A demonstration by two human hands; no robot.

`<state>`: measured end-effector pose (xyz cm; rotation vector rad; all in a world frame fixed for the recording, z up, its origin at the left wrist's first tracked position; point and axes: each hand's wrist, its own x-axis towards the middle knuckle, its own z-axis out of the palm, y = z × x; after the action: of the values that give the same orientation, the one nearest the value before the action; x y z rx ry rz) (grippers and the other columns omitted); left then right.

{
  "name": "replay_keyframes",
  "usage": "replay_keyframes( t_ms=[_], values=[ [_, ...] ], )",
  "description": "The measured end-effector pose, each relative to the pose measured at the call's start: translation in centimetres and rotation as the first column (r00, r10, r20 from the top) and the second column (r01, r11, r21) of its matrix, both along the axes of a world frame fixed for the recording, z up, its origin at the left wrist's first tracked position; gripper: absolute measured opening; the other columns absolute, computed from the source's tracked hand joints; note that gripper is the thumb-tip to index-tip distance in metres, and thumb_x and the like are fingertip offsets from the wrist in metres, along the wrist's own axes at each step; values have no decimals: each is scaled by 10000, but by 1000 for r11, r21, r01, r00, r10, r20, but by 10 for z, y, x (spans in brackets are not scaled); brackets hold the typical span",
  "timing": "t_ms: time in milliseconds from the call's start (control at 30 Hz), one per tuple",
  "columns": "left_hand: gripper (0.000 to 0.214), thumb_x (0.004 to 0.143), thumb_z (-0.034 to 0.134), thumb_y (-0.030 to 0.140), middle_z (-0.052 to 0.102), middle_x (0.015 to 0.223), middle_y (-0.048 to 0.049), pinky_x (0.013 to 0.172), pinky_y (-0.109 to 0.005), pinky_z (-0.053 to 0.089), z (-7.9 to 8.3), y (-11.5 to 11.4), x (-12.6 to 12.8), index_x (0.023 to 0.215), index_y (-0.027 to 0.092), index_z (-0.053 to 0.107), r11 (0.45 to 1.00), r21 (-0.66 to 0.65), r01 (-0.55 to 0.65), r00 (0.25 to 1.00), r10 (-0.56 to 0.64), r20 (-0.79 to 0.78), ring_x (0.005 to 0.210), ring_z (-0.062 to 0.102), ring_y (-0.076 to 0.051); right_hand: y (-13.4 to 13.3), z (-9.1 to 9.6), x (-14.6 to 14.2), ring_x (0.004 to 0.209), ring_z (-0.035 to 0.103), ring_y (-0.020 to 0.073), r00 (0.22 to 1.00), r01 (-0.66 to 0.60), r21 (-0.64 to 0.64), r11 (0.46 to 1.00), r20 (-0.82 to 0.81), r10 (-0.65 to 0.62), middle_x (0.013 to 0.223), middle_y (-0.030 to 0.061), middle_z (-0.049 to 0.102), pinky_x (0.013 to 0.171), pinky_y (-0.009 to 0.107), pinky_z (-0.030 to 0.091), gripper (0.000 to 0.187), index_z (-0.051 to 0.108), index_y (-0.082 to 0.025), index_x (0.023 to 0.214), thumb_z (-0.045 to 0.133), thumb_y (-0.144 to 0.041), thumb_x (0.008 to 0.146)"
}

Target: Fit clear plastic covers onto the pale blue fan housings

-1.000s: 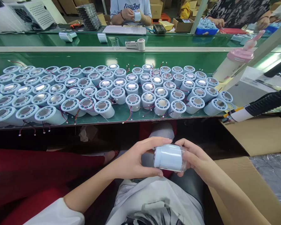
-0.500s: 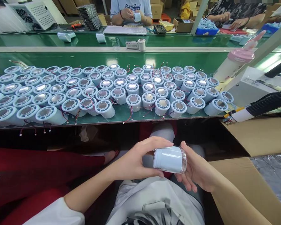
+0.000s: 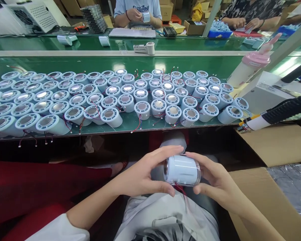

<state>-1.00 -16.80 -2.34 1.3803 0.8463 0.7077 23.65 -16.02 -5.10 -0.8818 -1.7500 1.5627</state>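
Above my lap I hold a light blue cylindrical housing point(image 3: 182, 170) on its side, with a clear plastic cover around it. My right hand point(image 3: 215, 180) grips its right end, thumb below and fingers above. At the other end is my left hand point(image 3: 150, 172), its fingers along the top and its thumb under the lower left edge. Red wires point(image 3: 180, 189) hang from the housing's underside. On the green bench point(image 3: 110, 130) ahead stand many similar blue housings point(image 3: 142, 108), with round metallic discs on top and thin wires.
A pink-topped bottle point(image 3: 251, 65) and a grey box point(image 3: 256, 88) stand at the right. A black-sleeved hose tool point(image 3: 259, 122) juts over an open carton point(image 3: 268, 144). Across the bench, one person point(image 3: 139, 15) holds a blue housing; another person's hands work at the upper right.
The housing has turned about its long axis, bringing the red wires into view. My right hand has shifted from supporting beneath to gripping the right end from above and below.
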Motion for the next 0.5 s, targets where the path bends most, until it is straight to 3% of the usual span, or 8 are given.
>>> replay_keyframes(
  t_ms=[67,100,233,333,433,500],
  values=[
    [767,715,811,270,487,1433,-103,1016,-383,484,-1,0,0,1406,291,478,999,-26,23,999,-23,31,1274,514,-283,-2,0,-1,1054,672,232,994,-21,-220,975,-112,-4,1291,29,633,876,337,575,549,536,-410,1332,743,-311,832],
    [750,741,791,260,494,1427,-107,1005,-391,492,-3,0,0,1415,291,465,997,-62,36,998,-33,49,1247,540,-274,-2,-1,0,974,695,220,991,-27,-261,965,-133,-8,1234,25,662,843,333,584,536,565,-403,1310,756,-310,819],
    [800,760,778,282,531,1399,-109,1015,-418,473,-11,-1,1,1461,299,390,973,-222,69,991,-41,131,1179,592,-255,-2,-7,1,743,687,163,999,24,-226,974,-28,-31,926,-18,732,759,292,570,544,649,-366,1241,781,-149,761],
    [809,767,770,285,588,1331,-83,1002,-398,473,-14,-4,0,1468,311,369,949,-298,103,984,-52,173,1165,598,-244,-3,-8,-7,677,669,149,999,52,-301,952,10,-51,728,-54,720,760,288,551,581,638,-340,1267,718,-70,758],
    [687,812,715,307,623,1286,-55,906,-309,520,-17,4,-4,1431,320,418,931,-359,64,994,-29,102,1141,611,-230,-2,-8,-17,838,697,184,998,22,-383,924,-52,-45,954,-20,753,803,305,550,579,611,-316,1302,743,-170,757],
    [555,823,677,345,701,1116,-59,649,-211,536,-25,28,-1,1350,276,519,933,-357,43,998,-54,-20,902,677,-206,8,-11,-11,912,696,204,999,36,-282,959,28,-29,1115,1,726,804,311,558,567,594,-316,1322,750,-308,777]
  ],
)
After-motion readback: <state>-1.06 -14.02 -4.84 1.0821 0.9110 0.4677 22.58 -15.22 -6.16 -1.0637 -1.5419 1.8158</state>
